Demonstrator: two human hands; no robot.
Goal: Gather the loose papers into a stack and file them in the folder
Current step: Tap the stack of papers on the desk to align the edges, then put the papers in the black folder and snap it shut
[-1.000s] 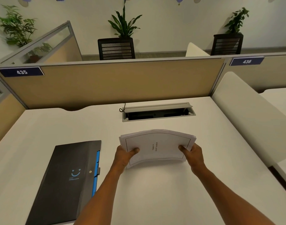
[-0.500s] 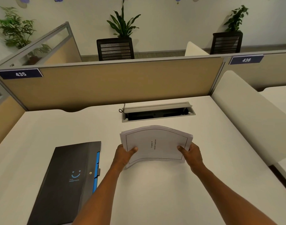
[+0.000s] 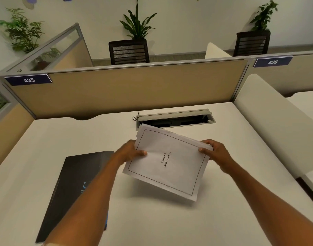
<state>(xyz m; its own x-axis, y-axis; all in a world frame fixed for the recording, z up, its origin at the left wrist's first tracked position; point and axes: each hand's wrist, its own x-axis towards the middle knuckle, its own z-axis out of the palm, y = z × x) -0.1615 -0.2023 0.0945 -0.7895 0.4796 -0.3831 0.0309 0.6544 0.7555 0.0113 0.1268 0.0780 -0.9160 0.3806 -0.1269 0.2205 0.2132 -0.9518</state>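
Observation:
A stack of white papers [image 3: 168,162], its top sheet printed with a thin border and a short title, hangs tilted above the white desk [image 3: 152,219]. My left hand [image 3: 130,154] grips the stack's left edge, thumb on top. My right hand [image 3: 214,153] pinches its upper right edge. A closed dark folder [image 3: 72,183] with a blue spine edge lies flat on the desk to the left, partly hidden by my left forearm.
A metal cable hatch [image 3: 175,118] stands open in the desk just beyond the papers. A tan partition [image 3: 125,89] closes off the back, and a white divider [image 3: 269,121] bounds the right side.
The stack has risen off the desk and turned clockwise, so its near right corner now points toward me. Both hands have kept their grip. The camera has moved closer.

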